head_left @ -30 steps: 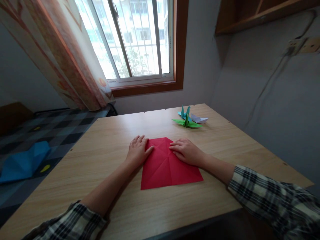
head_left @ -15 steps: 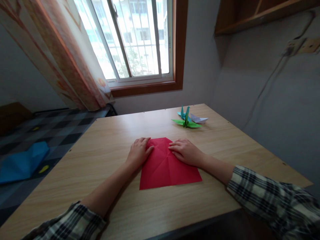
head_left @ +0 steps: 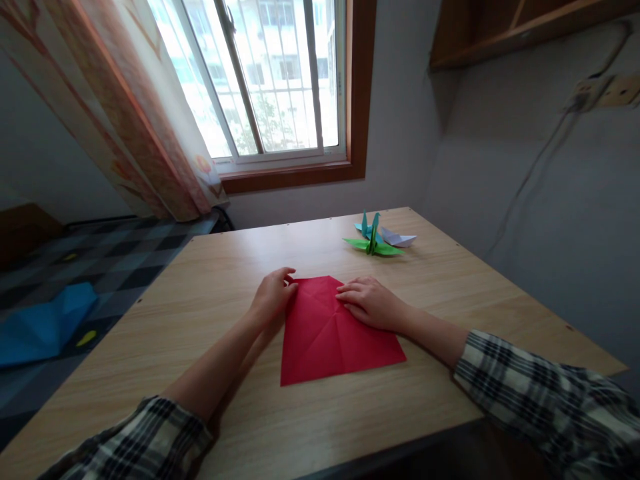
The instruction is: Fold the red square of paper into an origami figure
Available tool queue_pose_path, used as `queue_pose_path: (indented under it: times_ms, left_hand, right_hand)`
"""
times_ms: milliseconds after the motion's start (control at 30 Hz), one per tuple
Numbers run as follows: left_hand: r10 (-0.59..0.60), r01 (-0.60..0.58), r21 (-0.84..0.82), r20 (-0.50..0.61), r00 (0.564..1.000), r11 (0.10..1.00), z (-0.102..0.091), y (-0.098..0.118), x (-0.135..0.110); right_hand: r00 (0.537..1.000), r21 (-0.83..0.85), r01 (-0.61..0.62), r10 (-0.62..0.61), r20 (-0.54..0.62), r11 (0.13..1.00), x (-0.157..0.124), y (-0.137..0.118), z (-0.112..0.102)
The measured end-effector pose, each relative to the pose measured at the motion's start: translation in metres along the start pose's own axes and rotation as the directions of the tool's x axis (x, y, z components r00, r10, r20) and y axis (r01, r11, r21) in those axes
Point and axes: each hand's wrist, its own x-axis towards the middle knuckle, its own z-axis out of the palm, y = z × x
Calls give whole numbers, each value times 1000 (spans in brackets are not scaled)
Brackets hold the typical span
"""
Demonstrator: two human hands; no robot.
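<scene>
Head view. Red paper (head_left: pixel 330 347) lies on the table (head_left: pixel 440 293), creased, front edge nearest the wearer. Left hand (head_left: pixel 273 291) at its far-left corner: fingers half curled, thumb and forefinger close together at the edge; cannot tell whether they pinch it. Right hand (head_left: pixel 373 303) palm down on the sheet's right side, fingers nearly straight and side by side, gripping nothing. Beyond the right hand, well apart from the sheet: green crane (head_left: pixel 373 247), with teal crane (head_left: pixel 375 225) and white crane (head_left: pixel 399 238) just behind. Far left, blue paper (head_left: pixel 60 320) on checked cloth (head_left: pixel 130 247).
</scene>
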Motion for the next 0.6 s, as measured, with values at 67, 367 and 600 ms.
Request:
queue_pose_path:
  times_ms: [67,367,600]
  left_hand:
    - [26,-25,26,-17,1000,999,-5,6,-2]
    - [402,-380,269,-27,915,885,-7,41,-27]
    - [458,-468,245,103,883,849,3,52,-46]
  right_hand:
    - [1000,7,-10,10,2,1000,1,-1,-1]
    - [999,33,-36,35,32,999,5,-3,-2]
    - [996,52,-46,42,75,998,19,0,-4]
